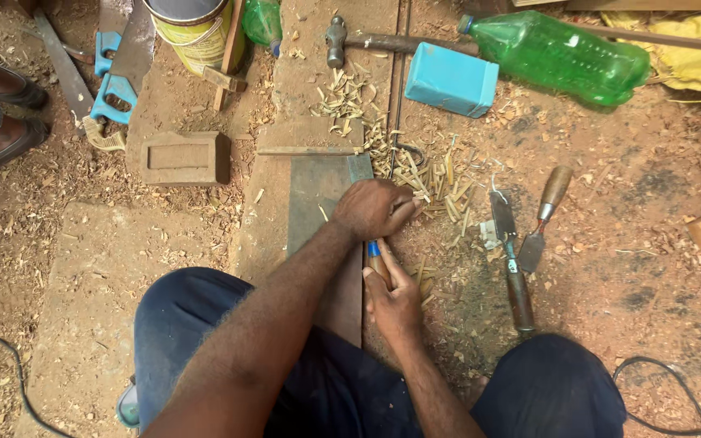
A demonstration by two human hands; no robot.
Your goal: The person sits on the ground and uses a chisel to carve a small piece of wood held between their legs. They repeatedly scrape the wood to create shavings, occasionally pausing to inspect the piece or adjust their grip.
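Down between the knees, a chisel [378, 264] with a wooden handle and a blue band runs lengthwise away from the person, its blade end hidden under the left hand [375, 208]. That hand's fingers [403, 212] are curled tight at the edge of a dark plank [318, 203] on the floor. The right hand [395, 300] wraps closed around the handle. Pale wood chips [436, 182] lie just beside them.
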